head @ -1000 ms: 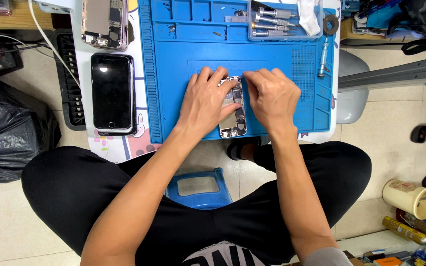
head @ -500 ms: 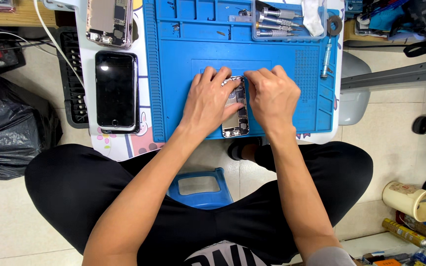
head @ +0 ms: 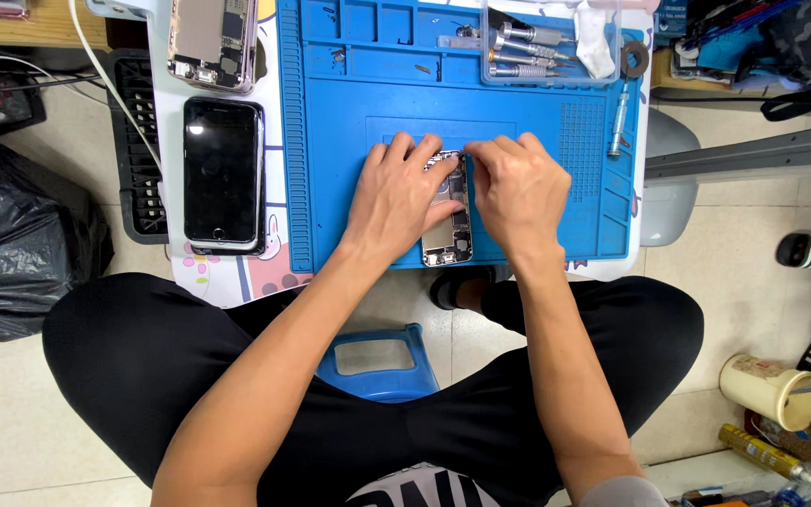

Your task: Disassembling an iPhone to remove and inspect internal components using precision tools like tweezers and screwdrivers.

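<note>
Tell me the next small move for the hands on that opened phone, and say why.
Probably keep the left hand pressing the opened phone flat on the blue mat while the right hand works at its top end. Both sets of fingertips meet at the phone's upper edge, and the screwdrivers lie unused in the clear tray, so it looks like finger work. What the fingertips grip is hidden.

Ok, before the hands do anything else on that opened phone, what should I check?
1. Opened phone lies flat on the blue mat: ok.
2. Left hand steadies the phone's left edge: ok.
3. Right hand fingertips sit at the phone's top end: ok; whether they hold a tool or part: cannot tell.
4. Screwdrivers in the clear tray close by: ok.
5. Loose screwdriver apart from the hands: ok.
6. Black phone off the mat, out of the way: ok.
</note>
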